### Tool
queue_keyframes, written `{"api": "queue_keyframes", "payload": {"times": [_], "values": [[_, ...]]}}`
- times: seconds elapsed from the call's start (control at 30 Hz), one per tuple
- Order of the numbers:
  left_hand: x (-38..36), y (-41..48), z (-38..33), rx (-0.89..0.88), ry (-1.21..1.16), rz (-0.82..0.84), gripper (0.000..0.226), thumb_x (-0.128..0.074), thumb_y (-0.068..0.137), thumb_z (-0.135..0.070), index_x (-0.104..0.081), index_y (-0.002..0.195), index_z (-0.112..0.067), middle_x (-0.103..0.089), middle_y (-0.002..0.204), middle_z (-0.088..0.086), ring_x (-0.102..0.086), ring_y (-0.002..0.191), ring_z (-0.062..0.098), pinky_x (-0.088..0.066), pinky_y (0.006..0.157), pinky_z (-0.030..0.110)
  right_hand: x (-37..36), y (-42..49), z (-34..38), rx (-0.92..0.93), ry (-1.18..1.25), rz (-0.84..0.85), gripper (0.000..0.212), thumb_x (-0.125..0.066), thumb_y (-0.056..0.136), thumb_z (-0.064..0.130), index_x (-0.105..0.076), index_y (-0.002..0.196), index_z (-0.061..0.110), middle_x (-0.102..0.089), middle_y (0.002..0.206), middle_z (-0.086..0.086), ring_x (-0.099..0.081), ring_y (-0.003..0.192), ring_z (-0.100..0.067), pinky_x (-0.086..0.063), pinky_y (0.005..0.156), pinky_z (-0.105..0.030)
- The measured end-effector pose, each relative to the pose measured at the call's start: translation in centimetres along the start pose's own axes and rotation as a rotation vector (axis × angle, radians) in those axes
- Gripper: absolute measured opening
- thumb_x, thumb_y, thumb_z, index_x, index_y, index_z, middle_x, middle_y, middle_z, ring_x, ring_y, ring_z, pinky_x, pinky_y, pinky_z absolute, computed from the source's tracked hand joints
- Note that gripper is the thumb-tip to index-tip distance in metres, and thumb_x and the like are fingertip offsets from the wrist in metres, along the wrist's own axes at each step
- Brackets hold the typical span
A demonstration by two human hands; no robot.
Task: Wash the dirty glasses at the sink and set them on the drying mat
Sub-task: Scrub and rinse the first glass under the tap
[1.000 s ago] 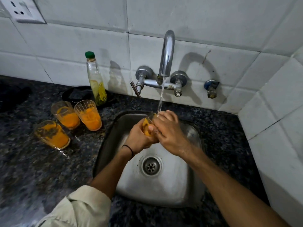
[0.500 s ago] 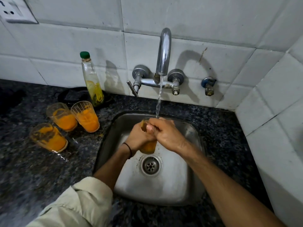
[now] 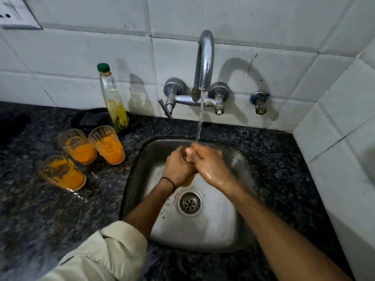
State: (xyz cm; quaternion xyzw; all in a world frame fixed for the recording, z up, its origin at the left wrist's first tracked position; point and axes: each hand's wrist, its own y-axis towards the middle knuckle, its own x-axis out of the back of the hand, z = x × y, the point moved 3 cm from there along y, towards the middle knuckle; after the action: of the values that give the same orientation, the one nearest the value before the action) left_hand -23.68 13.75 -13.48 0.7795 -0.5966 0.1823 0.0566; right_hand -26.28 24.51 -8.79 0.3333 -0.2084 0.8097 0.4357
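- Glass (image 3: 189,179) in wash: clamped between both hands over the sink (image 3: 241,159), directly under the water stream (image 3: 199,122); only an orange sliver of its lower end shows below the palms.
- Left hand (image 3: 178,167) wraps it from 9 o'clock, fingers curled tight around the body.
- Right hand (image 3: 211,165) covers it from 3 o'clock, wet, thumb over the top near the rim. Both closed on the same glass.
- Long axis looks roughly upright, mouth toward the tap (image 3: 205,61) at 12 o'clock; judgement only, rim mostly hidden.
- Key relation: stream lands right where the hands meet, so rinsing needs no reposition, just rotation in place.
- Three dirty glasses (image 3: 106,146) wait on the counter (image 3: 50,216) at 9–10 o'clock of the hands, orange residue inside; left hand is nearer for the next pickup.
- Bottle (image 3: 113,102) with green cap stands behind them at 11 o'clock, against the wall.
- Hidden: how clean the held glass is, can't tell. Drying mat not identifiable; dark shape behind the bottle is unclear.
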Motion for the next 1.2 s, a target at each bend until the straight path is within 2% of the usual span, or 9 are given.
{"api": "queue_keyframes", "payload": {"times": [0.13,0.33,0.53,0.67,0.77,0.9,1.0,1.1,1.2], "values": [[-1.6,-0.8,0.4,-0.047,0.228,-0.266,0.008,-0.057,0.093,-0.025,-0.051,0.096,-0.02,-0.065,0.089,-0.001,-0.062,0.083,0.02,-0.048,0.067,0.035,-2.0,1.0,0.3,-0.124,-0.123,-0.049,0.029,-0.035,0.106,0.035,-0.054,0.088,0.021,-0.065,0.095,-0.003,-0.062,0.093,-0.023,-0.046,0.093,-0.046],[0.0,-0.4,1.7,0.096,-0.363,0.325,0.028,-0.075,0.08,-0.006,-0.067,0.105,-0.015,-0.073,0.097,0.002,-0.07,0.092,0.013,-0.054,0.075,0.021,-0.1,0.9,-1.3,0.054,0.009,0.215,0.032,-0.045,0.103,0.033,-0.05,0.072,0.031,-0.056,0.085,0.0,-0.052,0.081,-0.015,-0.04,0.073,-0.032],[-1.6,-1.4,1.0,-0.019,0.238,-0.277,0.013,-0.063,0.083,-0.03,-0.053,0.092,-0.025,-0.061,0.077,-0.008,-0.056,0.07,0.009,-0.038,0.055,0.027,-2.2,1.1,-0.1,-0.17,0.021,0.012,0.036,-0.042,0.104,0.041,-0.057,0.083,0.016,-0.066,0.091,-0.007,-0.064,0.088,-0.025,-0.051,0.087,-0.046],[-1.3,-0.6,1.8,-0.006,-0.096,0.086,0.014,-0.066,0.088,-0.005,-0.06,0.096,-0.016,-0.063,0.082,-0.009,-0.063,0.075,-0.003,-0.045,0.061,0.008,-0.8,0.1,0.8,-0.088,-0.185,0.092,0.03,-0.041,0.104,0.036,-0.063,0.095,0.018,-0.063,0.098,-0.005,-0.059,0.095,-0.022,-0.046,0.093,-0.041],[0.2,-0.5,1.7,0.013,-0.292,0.325,0.031,-0.072,0.079,0.005,-0.066,0.098,-0.018,-0.071,0.089,-0.006,-0.067,0.081,-0.003,-0.051,0.071,0.014,0.0,-1.2,0.9,0.005,-0.118,0.25,0.025,-0.043,0.105,0.028,-0.065,0.116,0.029,-0.045,0.086,0.016,-0.041,0.095,-0.009,-0.035,0.097,-0.036],[-0.6,-0.5,1.7,-0.059,0.044,-0.124,0.007,-0.062,0.086,-0.017,-0.059,0.092,-0.018,-0.066,0.079,-0.005,-0.063,0.075,0.011,-0.051,0.066,0.029,-2.0,-0.8,0.9,-0.142,0.095,0.032,0.019,-0.043,0.105,0.029,-0.057,0.091,0.029,-0.059,0.087,0.01,-0.057,0.096,-0.016,-0.045,0.097,-0.049],[-1.3,-0.6,2.1,-0.113,0.096,-0.151,0.007,-0.049,0.089,-0.03,-0.054,0.093,-0.025,-0.066,0.081,-0.007,-0.063,0.081,0.011,-0.052,0.081,0.046,-3.5,-0.8,1.1,-0.236,0.045,-0.111,0.023,-0.039,0.105,0.028,-0.058,0.095,0.02,-0.063,0.09,0.001,-0.062,0.092,-0.018,-0.047,0.088,-0.041],[0.3,-0.2,2.1,-0.159,0.079,-0.048,0.023,-0.063,0.075,-0.035,-0.058,0.096,-0.028,-0.069,0.087,-0.009,-0.065,0.086,0.009,-0.052,0.084,0.041,-2.5,-2.6,0.0,0.085,-0.038,0.028,0.019,-0.047,0.1,0.012,-0.06,0.112,0.018,-0.062,0.104,-0.001,-0.059,0.098,-0.015,-0.045,0.082,-0.031],[0.9,-0.4,2.0,-0.203,-0.003,0.199,0.051,-0.086,0.059,-0.012,-0.061,0.103,-0.022,-0.071,0.095,-0.002,-0.069,0.087,0.012,-0.056,0.079,0.031,0.7,-2.4,-3.0,0.53,-0.665,0.332,0.072,-0.061,0.084,-0.001,-0.04,0.143,0.033,-0.046,0.15,0.005,-0.036,0.141,-0.016,-0.03,0.111,-0.044]]}}
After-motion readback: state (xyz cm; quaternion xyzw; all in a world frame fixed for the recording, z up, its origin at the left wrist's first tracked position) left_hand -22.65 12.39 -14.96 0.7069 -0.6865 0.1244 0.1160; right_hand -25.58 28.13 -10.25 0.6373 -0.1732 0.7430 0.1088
